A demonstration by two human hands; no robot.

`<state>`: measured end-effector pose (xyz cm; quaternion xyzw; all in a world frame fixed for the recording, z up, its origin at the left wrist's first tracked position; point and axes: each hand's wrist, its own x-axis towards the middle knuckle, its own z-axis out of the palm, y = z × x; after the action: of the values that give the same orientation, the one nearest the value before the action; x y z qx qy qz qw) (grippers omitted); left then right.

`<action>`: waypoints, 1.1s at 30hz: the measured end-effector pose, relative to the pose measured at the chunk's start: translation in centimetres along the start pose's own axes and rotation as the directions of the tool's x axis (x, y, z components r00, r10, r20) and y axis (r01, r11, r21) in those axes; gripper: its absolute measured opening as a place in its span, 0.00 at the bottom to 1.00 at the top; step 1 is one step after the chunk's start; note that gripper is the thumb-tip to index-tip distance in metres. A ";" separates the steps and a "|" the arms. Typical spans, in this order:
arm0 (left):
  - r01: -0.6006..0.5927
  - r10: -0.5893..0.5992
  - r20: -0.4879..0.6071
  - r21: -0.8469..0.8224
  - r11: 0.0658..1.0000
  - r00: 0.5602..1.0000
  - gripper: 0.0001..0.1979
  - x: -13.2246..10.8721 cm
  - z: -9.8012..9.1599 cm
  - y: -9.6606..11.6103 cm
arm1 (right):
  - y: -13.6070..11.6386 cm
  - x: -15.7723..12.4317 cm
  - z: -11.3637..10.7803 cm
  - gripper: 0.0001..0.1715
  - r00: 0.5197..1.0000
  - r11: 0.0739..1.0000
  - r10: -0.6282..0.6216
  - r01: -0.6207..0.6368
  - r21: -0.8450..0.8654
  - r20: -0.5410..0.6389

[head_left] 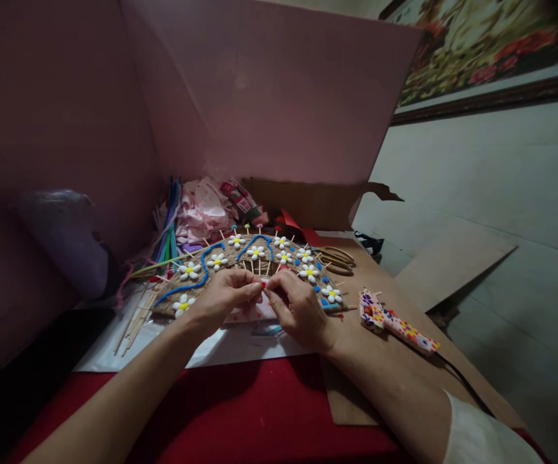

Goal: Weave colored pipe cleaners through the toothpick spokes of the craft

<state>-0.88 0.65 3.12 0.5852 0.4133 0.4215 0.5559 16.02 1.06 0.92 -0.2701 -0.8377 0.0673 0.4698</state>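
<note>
A small red piece, its shape hard to make out, is pinched between the fingertips of the left hand and right hand; the flower-studded arch beyond them is partly hidden.

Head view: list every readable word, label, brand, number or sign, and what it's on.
No readable text.
Pink-and-dark-green printed pack behind the arch: pale marks, possibly lettering, too small and blurred to read.
Brown twine-covered arch with white-and-yellow flowers: no lettering visible.
Flower-patterned, gun-shaped tool with a black cord: flower print, no lettering visible.
</note>
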 end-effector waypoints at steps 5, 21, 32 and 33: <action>-0.035 0.033 0.021 0.103 0.994 0.999 0.15 -0.1 0.2 0.4 | 0.4 0.0 0.0 0.05 0.999 1.000 0.002 -0.002 0.007 0.037; 0.013 -0.017 0.124 0.035 0.999 0.992 0.14 -0.2 -0.5 0.4 | 0.1 0.2 -0.3 0.06 0.998 0.998 -0.067 0.067 -0.008 -0.001; -0.058 0.024 0.163 0.210 0.976 0.986 0.15 -0.4 -0.4 0.6 | 0.5 0.0 -0.2 0.09 0.996 0.998 -0.060 0.059 0.013 0.066; -0.050 0.003 0.196 0.237 0.970 0.981 0.15 -0.4 -0.6 0.7 | 0.4 0.0 -0.3 0.09 0.993 0.997 -0.075 0.072 0.026 0.092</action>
<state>-1.58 0.41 3.84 0.6923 0.3972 0.3165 0.5126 16.40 1.41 0.95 -0.2303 -0.8673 0.0719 0.4353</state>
